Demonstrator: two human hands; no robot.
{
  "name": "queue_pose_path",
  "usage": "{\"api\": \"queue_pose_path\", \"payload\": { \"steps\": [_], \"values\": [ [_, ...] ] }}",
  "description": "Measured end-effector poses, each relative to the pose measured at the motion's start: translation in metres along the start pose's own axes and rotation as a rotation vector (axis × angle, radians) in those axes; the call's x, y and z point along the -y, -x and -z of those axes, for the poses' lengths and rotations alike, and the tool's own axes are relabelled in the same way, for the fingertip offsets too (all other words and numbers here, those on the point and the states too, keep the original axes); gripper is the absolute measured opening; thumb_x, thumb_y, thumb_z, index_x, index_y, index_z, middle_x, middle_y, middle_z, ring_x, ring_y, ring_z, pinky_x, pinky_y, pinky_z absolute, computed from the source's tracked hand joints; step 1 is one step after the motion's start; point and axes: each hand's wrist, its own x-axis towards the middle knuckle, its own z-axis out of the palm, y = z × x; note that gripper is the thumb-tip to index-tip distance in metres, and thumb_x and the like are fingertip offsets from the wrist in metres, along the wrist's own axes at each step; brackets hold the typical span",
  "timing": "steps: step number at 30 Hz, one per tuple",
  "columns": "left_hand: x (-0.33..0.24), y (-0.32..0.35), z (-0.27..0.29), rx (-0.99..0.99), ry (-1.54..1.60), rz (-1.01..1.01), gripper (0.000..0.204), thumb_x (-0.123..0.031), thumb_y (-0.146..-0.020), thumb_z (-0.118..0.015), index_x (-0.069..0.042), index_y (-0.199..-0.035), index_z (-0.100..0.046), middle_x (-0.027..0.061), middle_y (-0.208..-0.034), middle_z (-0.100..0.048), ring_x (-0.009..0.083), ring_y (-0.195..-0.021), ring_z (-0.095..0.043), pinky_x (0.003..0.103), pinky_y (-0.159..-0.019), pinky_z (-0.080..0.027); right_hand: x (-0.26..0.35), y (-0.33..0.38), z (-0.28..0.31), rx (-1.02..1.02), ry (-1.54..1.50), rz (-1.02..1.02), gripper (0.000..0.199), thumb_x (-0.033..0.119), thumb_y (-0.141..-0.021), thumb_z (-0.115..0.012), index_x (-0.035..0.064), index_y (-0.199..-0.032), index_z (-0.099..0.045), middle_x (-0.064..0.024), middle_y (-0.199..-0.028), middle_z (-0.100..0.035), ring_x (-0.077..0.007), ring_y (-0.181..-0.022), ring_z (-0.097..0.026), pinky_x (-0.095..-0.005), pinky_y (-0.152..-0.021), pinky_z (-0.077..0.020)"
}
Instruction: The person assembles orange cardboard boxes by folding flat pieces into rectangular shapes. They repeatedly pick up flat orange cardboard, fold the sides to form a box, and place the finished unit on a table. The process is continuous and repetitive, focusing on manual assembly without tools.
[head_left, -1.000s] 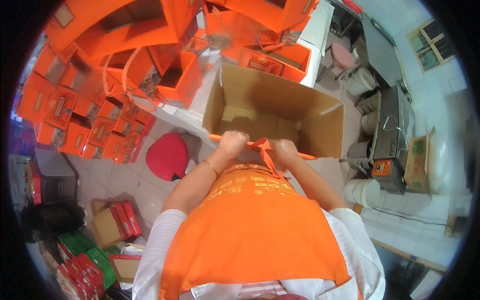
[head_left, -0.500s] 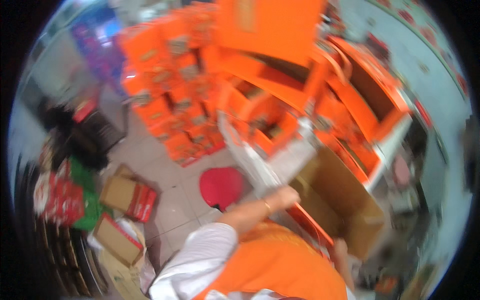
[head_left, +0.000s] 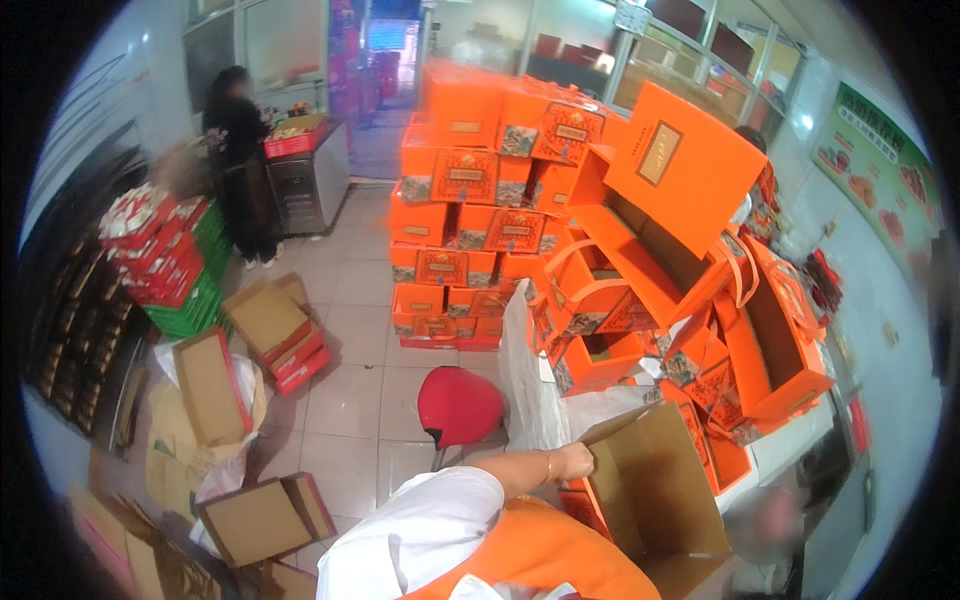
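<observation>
Left hand grips the left corner of an open, unfilled box, with already assembled orange boxes stacked beyond it.

The box I hold is matt, smooth brown cardboard inside and orange paper-like covering outside. The stacked orange boxes have a smooth, slightly glossy face. My sleeve and apron are matt cloth, my bracelet shiny metal. The whitish sheeting looks like wrinkled plastic; the floor tiles are smooth and glossy.
</observation>
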Motion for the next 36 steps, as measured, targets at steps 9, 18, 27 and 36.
{"api": "queue_pose_path", "payload": {
  "steps": [9,18,27,36],
  "values": [
    [-0.026,-0.026,0.018,0.381,0.332,0.174,0.035,-0.013,-0.071,-0.069,-0.014,-0.107,-0.069,0.0086,-0.109,-0.068,0.0250,-0.105,-0.062,0.041,-0.084,-0.050,0.005,0.009,0.008,-0.023,0.015,0.065,0.035,0.034,-0.077,-0.062,0.0038,-0.089,-0.073,-0.0199,-0.089,-0.069,-0.0360,-0.086,-0.067,-0.0442,-0.074,-0.0548],
    [-0.182,-0.032,0.053,0.366,1.258,-0.366,0.035,-0.012,-0.091,-0.058,-0.004,-0.125,-0.055,0.0092,-0.121,-0.060,0.0180,-0.109,-0.056,0.032,-0.092,-0.046,-0.001,0.028,0.009,-0.028,-0.023,0.045,0.036,0.036,-0.077,-0.062,0.0032,-0.087,-0.073,-0.0191,-0.088,-0.069,-0.0362,-0.085,-0.067,-0.0440,-0.073,-0.0549],
    [-0.116,0.066,-0.062,0.489,0.506,0.032,0.037,-0.029,-0.091,-0.054,-0.007,-0.119,-0.062,0.0163,-0.110,-0.065,0.0308,-0.105,-0.060,0.040,-0.092,-0.045,0.010,0.040,-0.020,-0.227,-0.117,0.195,0.052,0.058,-0.072,-0.065,0.0066,-0.076,-0.073,-0.0174,-0.075,-0.068,-0.0328,-0.075,-0.068,-0.0431,-0.067,-0.0548],
    [-0.119,0.061,0.011,0.226,0.527,0.292,0.027,-0.012,-0.081,-0.053,-0.006,-0.105,-0.063,0.0134,-0.104,-0.065,0.0330,-0.099,-0.060,0.043,-0.083,-0.049,0.004,0.056,0.000,-0.245,-0.175,0.273,0.060,0.066,-0.080,-0.053,0.0096,-0.076,-0.072,-0.0145,-0.071,-0.068,-0.0325,-0.073,-0.067,-0.0425,-0.065,-0.0535]
  ]
}}
